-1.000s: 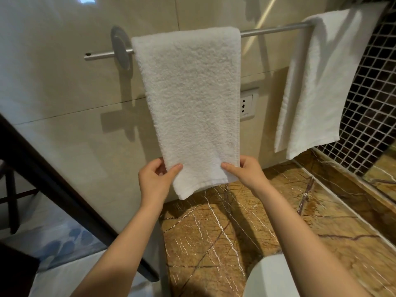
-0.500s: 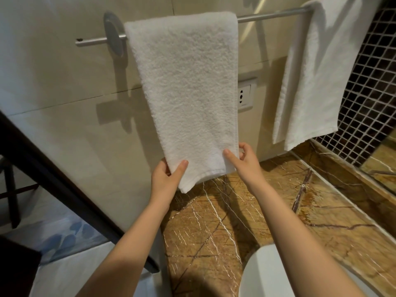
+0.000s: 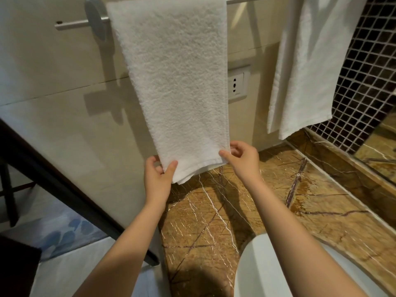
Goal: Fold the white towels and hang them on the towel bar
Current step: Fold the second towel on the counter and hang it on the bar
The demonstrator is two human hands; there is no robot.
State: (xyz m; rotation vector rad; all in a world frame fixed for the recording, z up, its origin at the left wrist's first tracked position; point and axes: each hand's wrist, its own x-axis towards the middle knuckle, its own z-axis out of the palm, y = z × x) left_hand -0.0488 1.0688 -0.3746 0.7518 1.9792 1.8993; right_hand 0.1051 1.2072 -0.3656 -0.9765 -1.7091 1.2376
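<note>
left hand (image 3: 157, 179) — pinches towel (image 3: 175, 82) (thumb front) | right hand (image 3: 243, 161) — pinches towel

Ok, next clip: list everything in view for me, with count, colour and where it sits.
folded towel: one, white, draped over the bar at centre
second towel: one, white, hanging at right, its top out of frame
towel bar: one, silver, on the wall along the top
wall socket: one, white, on the wall between the towels
counter: one, brown veined marble, below the towels
basin: one, white, at the bottom edge
mosaic tiles: many, dark, right wall
left hand: one, pinches the folded towel's lower left corner
right hand: one, pinches its lower right corner
</note>
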